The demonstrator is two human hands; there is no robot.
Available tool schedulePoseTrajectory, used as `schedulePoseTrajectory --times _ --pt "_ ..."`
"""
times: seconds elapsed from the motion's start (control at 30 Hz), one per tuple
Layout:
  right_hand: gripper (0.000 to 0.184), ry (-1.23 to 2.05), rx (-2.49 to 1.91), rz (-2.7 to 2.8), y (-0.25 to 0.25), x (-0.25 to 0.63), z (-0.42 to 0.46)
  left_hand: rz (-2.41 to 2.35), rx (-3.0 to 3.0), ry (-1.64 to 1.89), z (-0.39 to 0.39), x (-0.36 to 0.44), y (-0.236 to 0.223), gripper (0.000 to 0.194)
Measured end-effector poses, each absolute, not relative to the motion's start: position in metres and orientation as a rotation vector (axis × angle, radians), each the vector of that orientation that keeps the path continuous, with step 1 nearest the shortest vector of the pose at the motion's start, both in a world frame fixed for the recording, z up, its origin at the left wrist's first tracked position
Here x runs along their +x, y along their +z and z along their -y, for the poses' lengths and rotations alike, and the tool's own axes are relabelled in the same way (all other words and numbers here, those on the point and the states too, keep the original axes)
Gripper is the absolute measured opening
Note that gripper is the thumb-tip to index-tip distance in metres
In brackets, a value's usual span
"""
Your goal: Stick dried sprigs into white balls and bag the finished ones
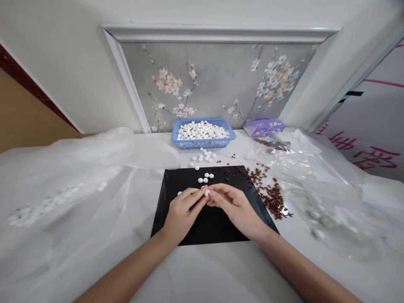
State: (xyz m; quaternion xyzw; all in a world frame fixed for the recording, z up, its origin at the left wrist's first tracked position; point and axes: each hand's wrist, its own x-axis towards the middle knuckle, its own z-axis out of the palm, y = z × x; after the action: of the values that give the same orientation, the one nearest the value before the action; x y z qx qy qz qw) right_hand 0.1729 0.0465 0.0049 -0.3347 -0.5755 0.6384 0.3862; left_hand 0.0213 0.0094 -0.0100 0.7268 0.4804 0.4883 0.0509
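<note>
**White bead (207, 192) pinched over black sheet (217, 223)**

L hand (183, 214) and R hand (236, 206) meet at the fingertips above the middle of the sheet, w/ the white bead caught right btwn them. Grip's narrow, just the tips closed on it, though I can't tell exactly which fingers carry it. Bead looks small, smooth, glossy, a bit oval, w/ no marks I can make out from here. Its far side is hidden by the fingers.

Small group of beads (205, 177) lies on the sheet just past the hands, and one lone bead (179, 193) sits by the L hand. More are scattered (203, 156) on the white tabletop (186, 159) btwn sheet and blue plastic basket (203, 145), which is heaped w/ the same sort (202, 130). Red-brown flakes (268, 193) spill off the sheet's right edge onto the table. Clear plastic (315, 181) bunches up on the right, w/ a purple packet (263, 126) behind it; white film (78, 168) covers the left side.
</note>
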Motion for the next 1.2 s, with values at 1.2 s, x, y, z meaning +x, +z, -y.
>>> schedulePoseTrajectory --times 1.2 --pt "0.017 0.544 -0.597 2.111 -0.011 0.187 -0.051 -1.394 2.172 1.509 -0.008 0.023 -0.009 0.01"
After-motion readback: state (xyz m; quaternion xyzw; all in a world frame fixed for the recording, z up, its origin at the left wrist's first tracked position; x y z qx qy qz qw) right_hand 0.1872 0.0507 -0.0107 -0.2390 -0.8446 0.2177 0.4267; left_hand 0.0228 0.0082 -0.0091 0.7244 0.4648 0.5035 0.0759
